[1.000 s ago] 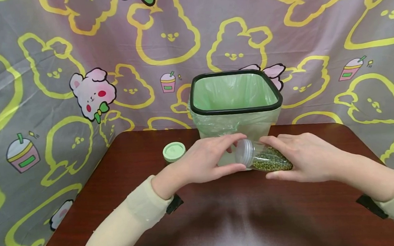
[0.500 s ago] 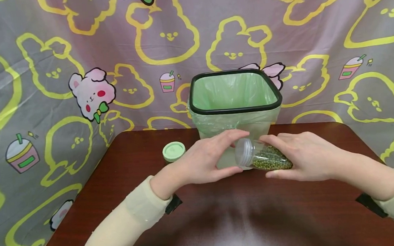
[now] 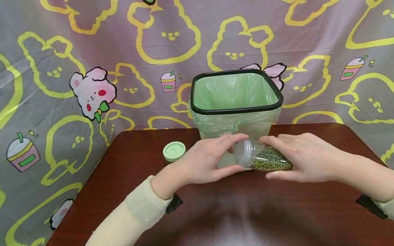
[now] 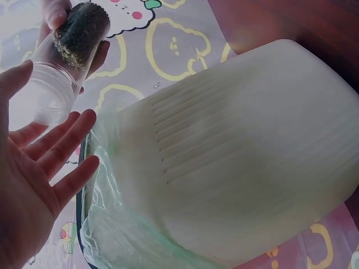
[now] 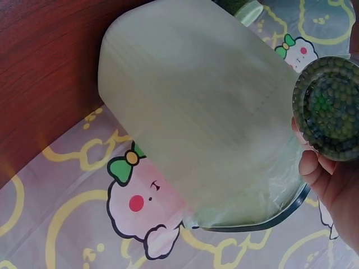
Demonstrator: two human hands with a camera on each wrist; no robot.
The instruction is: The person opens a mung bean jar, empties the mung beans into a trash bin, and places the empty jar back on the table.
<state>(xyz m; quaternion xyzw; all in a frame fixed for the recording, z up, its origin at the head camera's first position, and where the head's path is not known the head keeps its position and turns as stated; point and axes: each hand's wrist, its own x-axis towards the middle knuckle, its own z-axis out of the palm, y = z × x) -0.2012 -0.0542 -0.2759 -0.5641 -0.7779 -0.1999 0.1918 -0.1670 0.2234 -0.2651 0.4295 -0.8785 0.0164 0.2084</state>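
Green beans point(image 3: 271, 163) sit in a clear jar point(image 3: 259, 153), tilted before the bin point(image 3: 256, 123), clamped in the right hand point(image 3: 304, 157), the left hand's point(image 3: 201, 160) fingers spread apart by the jar's lid point(image 3: 244, 154).

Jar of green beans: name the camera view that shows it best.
Head view: the jar shows side-on, ridged end and beans visible, the right hand gripping the other end. Left wrist: slanted, ridged end nearest. Right wrist: its round base, cut by the frame edge.
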